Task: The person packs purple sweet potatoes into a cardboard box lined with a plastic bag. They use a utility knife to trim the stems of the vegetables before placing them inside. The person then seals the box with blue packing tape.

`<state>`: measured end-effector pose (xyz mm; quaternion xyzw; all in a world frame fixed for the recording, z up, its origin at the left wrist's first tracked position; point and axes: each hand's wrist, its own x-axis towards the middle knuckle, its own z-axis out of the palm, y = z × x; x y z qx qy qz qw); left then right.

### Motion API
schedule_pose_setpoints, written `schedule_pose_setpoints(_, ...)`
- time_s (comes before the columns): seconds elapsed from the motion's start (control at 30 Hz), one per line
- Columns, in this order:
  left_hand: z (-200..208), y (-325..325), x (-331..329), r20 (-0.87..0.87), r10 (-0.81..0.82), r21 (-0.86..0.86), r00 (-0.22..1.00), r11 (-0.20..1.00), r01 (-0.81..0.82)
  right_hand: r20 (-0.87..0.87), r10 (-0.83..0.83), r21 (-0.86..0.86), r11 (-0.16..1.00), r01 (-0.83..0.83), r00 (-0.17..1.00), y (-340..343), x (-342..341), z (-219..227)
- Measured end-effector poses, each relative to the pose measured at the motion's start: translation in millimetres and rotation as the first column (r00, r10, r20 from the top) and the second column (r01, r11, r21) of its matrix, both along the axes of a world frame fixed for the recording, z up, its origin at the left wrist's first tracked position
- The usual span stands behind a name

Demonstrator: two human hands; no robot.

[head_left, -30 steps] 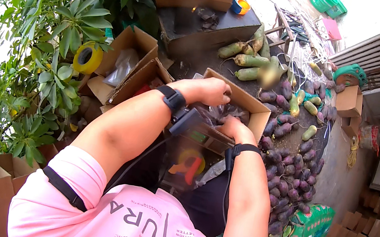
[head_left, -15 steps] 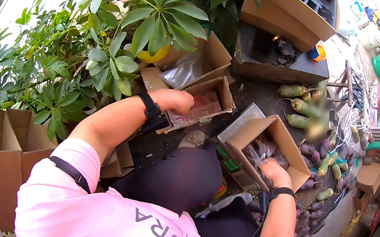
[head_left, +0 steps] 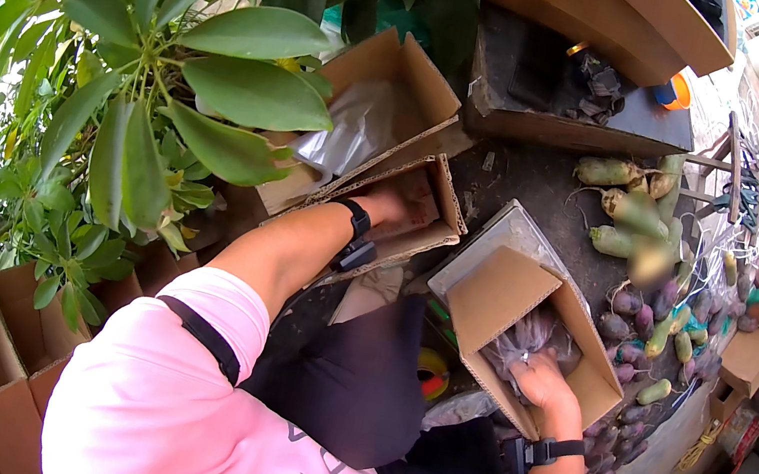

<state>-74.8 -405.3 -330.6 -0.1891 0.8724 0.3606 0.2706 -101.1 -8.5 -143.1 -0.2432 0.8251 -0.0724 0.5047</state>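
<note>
My left hand (head_left: 393, 207) reaches down into a narrow cardboard box (head_left: 453, 211) left of centre; shadow and the box hide its fingers, and something reddish lies in there. At the right, another open cardboard box (head_left: 490, 302) stands tilted on a grey-topped scale (head_left: 515, 228). A clear plastic bag (head_left: 524, 339) with purplish contents lines this box. My right hand (head_left: 540, 377) is inside it, fingers closed on the bag. Behind the left box, a larger open carton (head_left: 407, 80) contains a clear plastic sheet or bag (head_left: 355, 126).
Leafy branches (head_left: 152, 85) hang over the left side. Empty cartons (head_left: 5, 313) stand at lower left. Long green radishes (head_left: 613, 240) and purple roots (head_left: 627, 303) lie on the ground at right. A dark low table (head_left: 560, 132) stands at the back, and a tape roll (head_left: 433, 373) lies by my knee.
My left hand has gone deeper into the left box. The right-hand box has shifted and tilted, and my right hand is still at the bag. The whole view has moved.
</note>
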Motion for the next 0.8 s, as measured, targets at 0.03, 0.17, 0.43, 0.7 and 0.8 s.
schedule_pose_setpoints(0.03, -14.5, -5.2, 3.3, -0.007, 0.006, -0.03, 1.0, 1.0, -0.006, -0.007, -0.033, -0.007, 0.999, 0.033, 0.999, -6.8, -3.1, 5.2)
schedule_pose_setpoints(0.17, -0.7, 2.5, 10.8, -0.228, -0.003, -0.012, 0.974, 1.0, 0.0, -0.055, 0.006, -0.014, 1.0, -0.007, 0.998, 3.4, 0.9, -5.1)
schedule_pose_setpoints(0.43, 170.6, -11.2, 53.6, -0.371, 0.065, 0.214, 0.926, 0.977, 0.017, -0.126, 0.016, 0.014, 1.0, -0.014, 0.992, 4.6, 10.1, -8.9)
schedule_pose_setpoints(0.7, 350.9, 71.2, 38.2, -0.801, -0.413, -0.23, 0.434, 0.881, 0.414, -0.263, -0.359, -0.098, 0.933, 0.346, 0.895, 10.9, 35.3, 109.1)
schedule_pose_setpoints(0.8, 382.0, 116.4, 21.5, -0.803, -0.544, -0.369, 0.244, 0.774, 0.514, -0.326, -0.698, -0.544, 0.69, 0.477, 0.638, 31.4, 56.7, 143.9)
